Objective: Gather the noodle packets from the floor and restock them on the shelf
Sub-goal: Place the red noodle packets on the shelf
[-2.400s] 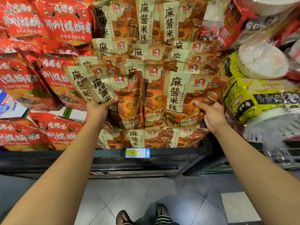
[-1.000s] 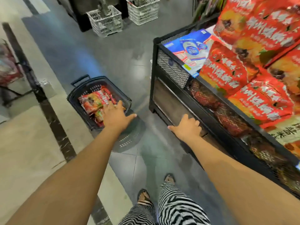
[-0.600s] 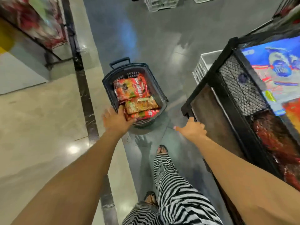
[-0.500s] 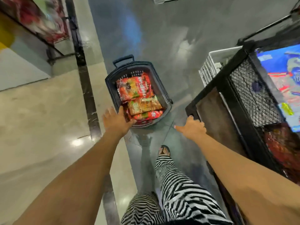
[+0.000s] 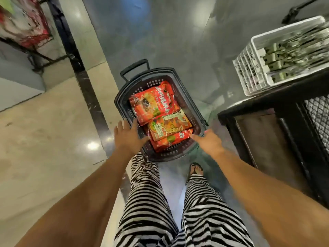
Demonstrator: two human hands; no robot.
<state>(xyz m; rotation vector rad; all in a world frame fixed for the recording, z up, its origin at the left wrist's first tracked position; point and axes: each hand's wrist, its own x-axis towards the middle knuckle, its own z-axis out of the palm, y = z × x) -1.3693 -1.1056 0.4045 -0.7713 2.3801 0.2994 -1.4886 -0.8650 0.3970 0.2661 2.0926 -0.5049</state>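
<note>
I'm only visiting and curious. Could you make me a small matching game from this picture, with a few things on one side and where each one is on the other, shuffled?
Things:
1. red noodle packet
2. white crate
3. left hand
4. shopping basket

Places:
A. standing right ahead of the sandalled foot
B. far right, past the end of the black shelf unit
C. topmost in the basket, at its far end
D. spread open over the basket's near left rim

Pairs: 1-C, 2-B, 3-D, 4-A

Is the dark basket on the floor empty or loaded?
Loaded: the basket holds a red packet, an orange packet partly under it, and a second red packet.
</note>
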